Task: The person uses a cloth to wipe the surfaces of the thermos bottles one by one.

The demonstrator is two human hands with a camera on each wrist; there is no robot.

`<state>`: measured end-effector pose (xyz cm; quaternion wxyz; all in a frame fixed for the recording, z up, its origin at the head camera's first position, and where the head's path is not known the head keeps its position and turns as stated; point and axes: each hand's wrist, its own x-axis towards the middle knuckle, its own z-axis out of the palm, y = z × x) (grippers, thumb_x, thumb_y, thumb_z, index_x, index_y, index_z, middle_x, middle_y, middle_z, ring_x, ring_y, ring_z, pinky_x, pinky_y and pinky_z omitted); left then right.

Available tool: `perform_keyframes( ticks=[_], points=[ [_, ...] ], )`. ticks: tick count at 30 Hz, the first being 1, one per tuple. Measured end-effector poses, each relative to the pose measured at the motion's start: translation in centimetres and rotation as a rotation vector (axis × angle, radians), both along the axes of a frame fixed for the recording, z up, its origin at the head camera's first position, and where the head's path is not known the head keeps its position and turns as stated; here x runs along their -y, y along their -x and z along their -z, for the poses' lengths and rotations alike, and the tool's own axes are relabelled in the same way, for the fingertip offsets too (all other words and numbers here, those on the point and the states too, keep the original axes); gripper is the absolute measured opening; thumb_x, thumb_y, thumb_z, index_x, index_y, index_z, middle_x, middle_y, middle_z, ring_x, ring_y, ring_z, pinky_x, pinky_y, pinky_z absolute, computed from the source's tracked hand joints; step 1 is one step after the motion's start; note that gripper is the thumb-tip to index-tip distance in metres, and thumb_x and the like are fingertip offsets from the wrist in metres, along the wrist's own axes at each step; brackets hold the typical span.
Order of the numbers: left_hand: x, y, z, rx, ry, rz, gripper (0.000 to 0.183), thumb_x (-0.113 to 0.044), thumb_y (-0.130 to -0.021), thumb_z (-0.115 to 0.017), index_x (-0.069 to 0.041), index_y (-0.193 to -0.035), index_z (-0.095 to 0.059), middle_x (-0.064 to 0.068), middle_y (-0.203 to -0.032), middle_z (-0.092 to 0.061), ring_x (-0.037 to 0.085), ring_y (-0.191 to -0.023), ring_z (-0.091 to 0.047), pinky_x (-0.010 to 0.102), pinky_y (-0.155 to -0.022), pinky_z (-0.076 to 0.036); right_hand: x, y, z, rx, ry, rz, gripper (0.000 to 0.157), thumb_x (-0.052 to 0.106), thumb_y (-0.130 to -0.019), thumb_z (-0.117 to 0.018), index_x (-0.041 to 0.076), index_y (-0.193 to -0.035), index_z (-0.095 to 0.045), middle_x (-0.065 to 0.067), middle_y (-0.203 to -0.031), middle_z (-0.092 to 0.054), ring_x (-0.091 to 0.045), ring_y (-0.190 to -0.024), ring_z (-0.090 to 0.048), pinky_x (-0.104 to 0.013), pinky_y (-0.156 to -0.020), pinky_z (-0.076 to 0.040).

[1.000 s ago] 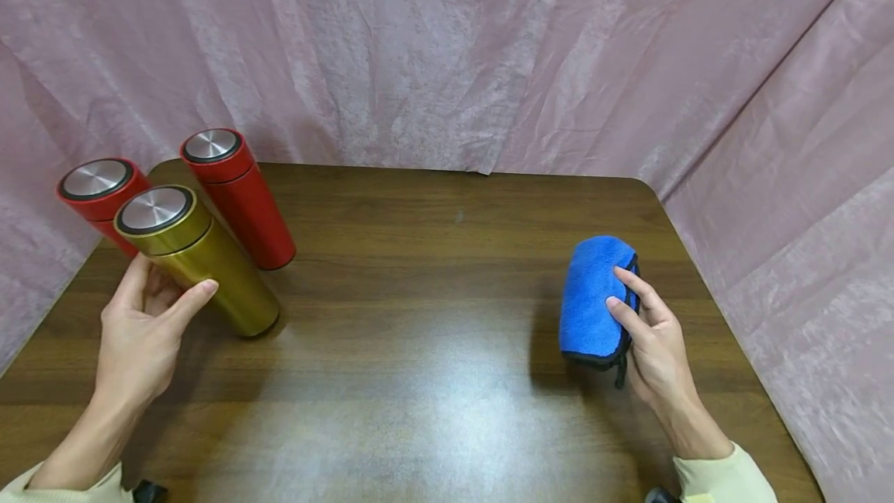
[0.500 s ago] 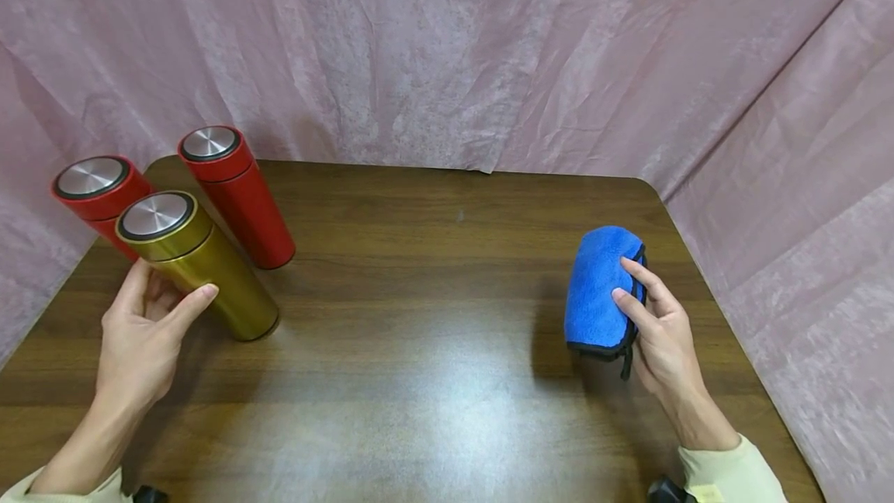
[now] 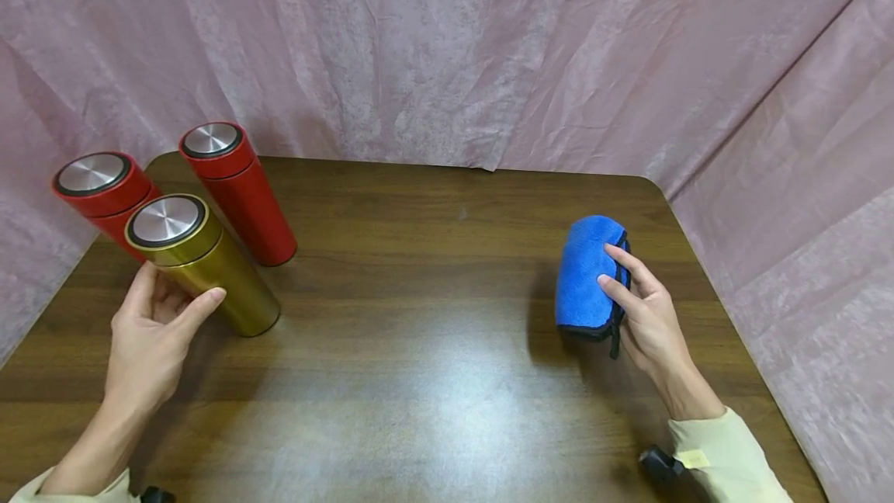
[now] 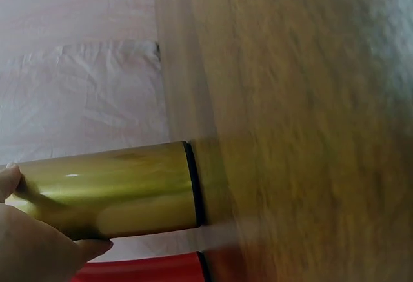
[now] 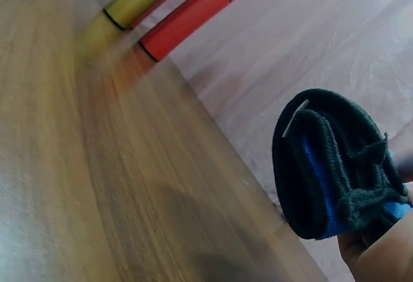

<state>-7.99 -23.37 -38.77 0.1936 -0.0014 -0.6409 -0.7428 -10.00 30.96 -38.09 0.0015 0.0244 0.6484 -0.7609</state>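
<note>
My left hand [image 3: 150,336] grips a gold thermos bottle [image 3: 223,278] with a brushed steel lid, thumb on its near side. The bottle's black-rimmed base appears to rest on the table. Two red thermos bottles stand by it: one red bottle [image 3: 244,208] behind, and another red bottle [image 3: 112,200] at the far left, partly hidden by the gold one. My right hand [image 3: 649,317] pinches a rolled blue towel [image 3: 587,274] with black edging, held above the table on the right. The right wrist view shows the layered end of the towel roll [image 5: 329,166].
The brown wooden table [image 3: 419,254] has rounded back corners. Pink curtains [image 3: 433,53] hang behind it and along the right side. Dark wrist-worn devices, such as the black one [image 3: 660,463], sit by the sleeves.
My right hand has carried the blue towel slightly away from me. The lid end of the gold bottle has shifted a little right and nearer. The red bottles have stayed put.
</note>
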Motion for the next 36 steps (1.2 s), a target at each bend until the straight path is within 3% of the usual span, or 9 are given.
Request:
perform_keyframes(
  ticks=[10, 20, 27, 31, 36],
  points=[
    [0.0, -0.2, 0.1, 0.011, 0.051, 0.008, 0.063, 0.023, -0.087, -0.067, -0.003, -0.142, -0.055, 0.008, -0.126, -0.063, 0.016, -0.114, -0.061, 0.014, -0.094, -0.050, 0.1, 2.6, 1.1, 0.048, -0.063, -0.163, 0.050, 0.010, -0.107, -0.058, 0.015, -0.155, -0.046, -0.013, -0.159, -0.030, -0.015, -0.124, -0.054, -0.027, -0.091, -0.057],
    [1.1, -0.4, 0.1, 0.029, 0.178, 0.086, 0.068, 0.017, -0.089, -0.070, -0.010, -0.148, -0.050, 0.004, -0.128, -0.060, 0.011, -0.115, -0.059, 0.009, -0.093, -0.048, 1.1, 4.6, 2.1, 0.135, -0.132, -0.268, 0.055, 0.015, -0.107, -0.059, 0.016, -0.158, -0.041, -0.016, -0.166, -0.023, -0.026, -0.133, -0.047, -0.032, -0.094, -0.057],
    [1.5, -0.6, 0.7, 0.000, 0.226, 0.144, 0.069, 0.024, -0.087, -0.061, -0.011, -0.146, -0.048, 0.002, -0.128, -0.057, 0.008, -0.111, -0.059, 0.009, -0.090, -0.049, 1.8, 5.8, 3.0, 0.157, -0.175, -0.320, 0.057, 0.014, -0.107, -0.059, 0.012, -0.160, -0.038, -0.014, -0.167, -0.023, -0.023, -0.130, -0.051, -0.030, -0.092, -0.058],
    [1.6, -0.7, 0.8, 0.001, 0.228, 0.162, 0.069, 0.024, -0.088, -0.060, -0.011, -0.145, -0.048, 0.002, -0.128, -0.056, 0.008, -0.114, -0.058, 0.008, -0.092, -0.048, 2.0, 6.4, 3.6, 0.161, -0.234, -0.346, 0.055, 0.013, -0.107, -0.058, 0.011, -0.160, -0.039, -0.013, -0.168, -0.020, -0.031, -0.140, -0.042, -0.034, -0.099, -0.054],
    [1.6, -0.8, 0.9, 0.004, 0.230, 0.176, 0.066, 0.024, -0.088, -0.061, -0.011, -0.143, -0.049, 0.003, -0.126, -0.056, 0.008, -0.113, -0.058, 0.009, -0.092, -0.048, 2.3, 6.8, 3.8, 0.141, -0.401, -0.351, 0.052, 0.017, -0.108, -0.058, 0.011, -0.157, -0.044, -0.014, -0.169, -0.019, -0.034, -0.154, -0.018, -0.050, -0.119, -0.033]
  ],
)
